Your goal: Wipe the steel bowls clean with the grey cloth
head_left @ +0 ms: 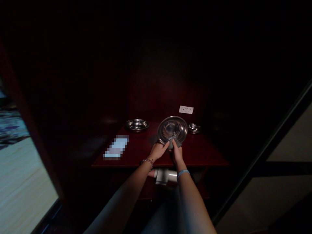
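Your two hands meet at the near rim of one round metal plate [172, 127], which is tilted so that its broad face shows to you. Your left hand [159, 151] has its thumb and fingers drawn in tight at the rim, just left of the cloth [177, 143]. Your right hand [177, 154] pinches that one grey cloth against the plate, thumb on top. Neither grip has a wide gap; the plate and cloth fill both. The plate is above the shelf [207, 153], directly ahead of your wrists.

Your fingers under the plate are mostly hidden, and so is part of the rim where the cloth covers it. You cannot tell how far the cloth wraps underneath. Left of your grip, one pale patch [116, 148] on the shelf is pixelated past recognition. Below your grip, a white roll-like thing [172, 175] under the shelf is partly covered by your forearms. The upper surroundings are nearly black, and your forearms run off the bottom edge.

Counting around the grip: one wide metal bowl [137, 125] beyond it to the left; smaller metal bowlware [194, 128] beyond it to the right, perhaps stacked, the number unclear; one white socket [186, 110] on the back wall; one bracelet [147, 162] on your left wrist; one blue band [183, 172] on your right.
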Demonstrator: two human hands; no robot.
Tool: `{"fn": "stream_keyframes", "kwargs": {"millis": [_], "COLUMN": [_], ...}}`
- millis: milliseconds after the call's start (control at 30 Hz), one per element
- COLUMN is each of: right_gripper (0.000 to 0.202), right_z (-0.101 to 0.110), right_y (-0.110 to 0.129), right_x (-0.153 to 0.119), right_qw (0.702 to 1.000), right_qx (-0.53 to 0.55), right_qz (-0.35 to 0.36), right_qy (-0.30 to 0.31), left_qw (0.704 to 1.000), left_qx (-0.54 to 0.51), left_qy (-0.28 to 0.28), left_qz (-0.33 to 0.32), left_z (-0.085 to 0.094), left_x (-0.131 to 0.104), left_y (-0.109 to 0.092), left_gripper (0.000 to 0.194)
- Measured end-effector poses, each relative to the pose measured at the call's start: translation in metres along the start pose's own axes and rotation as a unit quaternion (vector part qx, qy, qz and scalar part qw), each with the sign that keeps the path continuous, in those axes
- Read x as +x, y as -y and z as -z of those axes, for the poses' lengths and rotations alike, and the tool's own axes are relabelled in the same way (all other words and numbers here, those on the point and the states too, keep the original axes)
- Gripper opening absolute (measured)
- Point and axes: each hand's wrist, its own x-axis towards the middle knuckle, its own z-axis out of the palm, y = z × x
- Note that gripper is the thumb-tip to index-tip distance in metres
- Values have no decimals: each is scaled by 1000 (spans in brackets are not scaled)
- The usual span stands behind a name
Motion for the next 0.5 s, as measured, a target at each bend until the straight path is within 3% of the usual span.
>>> {"fn": "stream_keyframes", "kwargs": {"millis": [167, 333, 500], "right_gripper": [55, 56, 54], "right_z": [-1, -1, -1], "right_y": [0, 0, 0], "right_x": [-1, 0, 0], "right_qw": [1000, 1000, 1000], "right_qx": [6, 7, 4], "right_qz": [2, -2, -1], "right_qy": [2, -13, -23], "left_qw": [1000, 998, 992], "left_qx": [16, 39, 81], "left_qy": [-4, -9, -51], "left_qz": [-5, 52, 82], "left_z": [3, 2, 1], "left_x": [1, 3, 6], "left_y": [-3, -4, 1], "left_gripper": [46, 49, 55]}}
